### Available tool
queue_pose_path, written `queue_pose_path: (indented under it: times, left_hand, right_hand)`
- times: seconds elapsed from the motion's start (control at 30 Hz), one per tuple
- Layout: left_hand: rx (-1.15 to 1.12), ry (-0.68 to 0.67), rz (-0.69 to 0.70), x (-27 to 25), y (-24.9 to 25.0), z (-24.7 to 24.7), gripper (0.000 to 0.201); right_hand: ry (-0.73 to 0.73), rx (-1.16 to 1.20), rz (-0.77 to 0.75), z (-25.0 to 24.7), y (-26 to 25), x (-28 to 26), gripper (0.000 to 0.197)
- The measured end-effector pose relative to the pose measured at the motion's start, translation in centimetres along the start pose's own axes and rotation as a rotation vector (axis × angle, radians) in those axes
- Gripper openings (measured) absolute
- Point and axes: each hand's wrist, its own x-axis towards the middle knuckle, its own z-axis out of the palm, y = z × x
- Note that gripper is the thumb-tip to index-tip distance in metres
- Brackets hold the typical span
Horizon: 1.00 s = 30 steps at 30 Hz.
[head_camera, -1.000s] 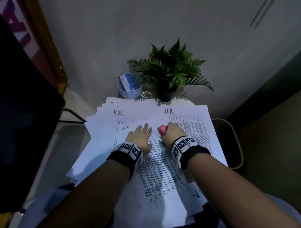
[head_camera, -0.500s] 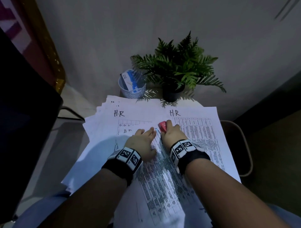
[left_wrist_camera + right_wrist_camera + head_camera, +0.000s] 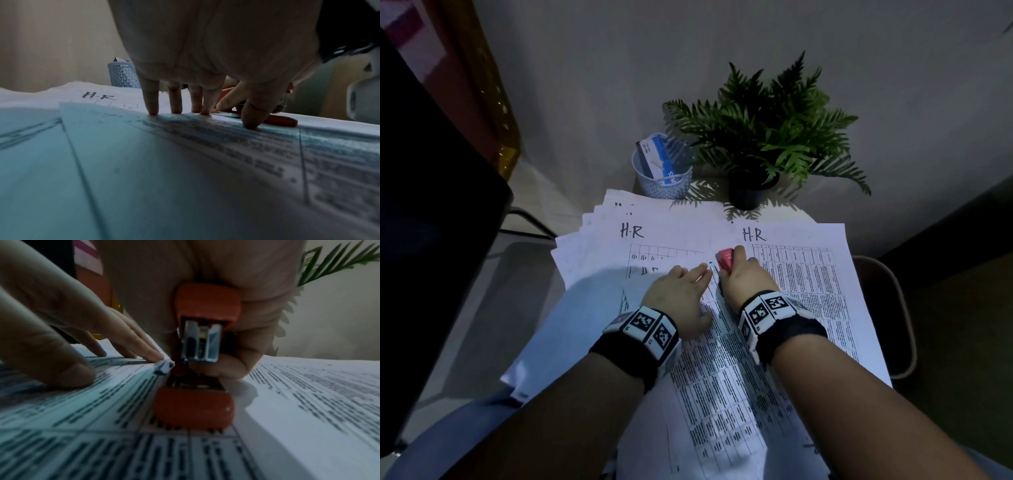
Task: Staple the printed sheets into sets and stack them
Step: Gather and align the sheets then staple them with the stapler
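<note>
A set of printed table sheets lies slanted on top of two white piles marked "H.R". My left hand presses flat on this set, fingertips down on the paper near its top corner. My right hand grips a small red stapler at that corner; in the right wrist view the stapler stands on the sheets with its metal magazine showing, thumb and fingers curled round it. The paper corner sits at the stapler's mouth.
A left pile of sheets fans out untidily over the small table. Behind stand a white mesh cup with a blue card and a potted fern against the wall. A dark screen rises at left; a chair frame at right.
Both hands have slid a little farther up the sheets, the stapler now near the top corner of the slanted set. The head view has tilted slightly.
</note>
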Motion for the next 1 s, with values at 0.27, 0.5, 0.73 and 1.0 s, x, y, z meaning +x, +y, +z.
queue_pose_path:
  times: [0.27, 0.5, 0.73, 1.0]
  left_hand:
    - [-0.01, -0.025, 0.002, -0.2, 0.2, -0.6, 0.076]
    - [0.011, -0.044, -0.008, -0.1, 0.2, -0.9, 0.078]
    - [0.013, -0.07, -0.003, 0.0, 0.2, -0.7, 0.078]
    - [-0.016, -0.051, -0.097, -2.8, -3.2, -1.6, 0.058]
  right_hand:
    - [-0.002, -0.017, -0.027, -1.0, 0.5, -0.1, 0.039]
    - [-0.027, 0.003, -0.037, -1.2, 0.8, 0.1, 0.041]
    - [-0.059, 0.03, -0.01, -1.4, 1.1, 0.3, 0.046]
    - [-0.03, -0.069, -0.051, -0.9, 1.1, -0.8, 0.043]
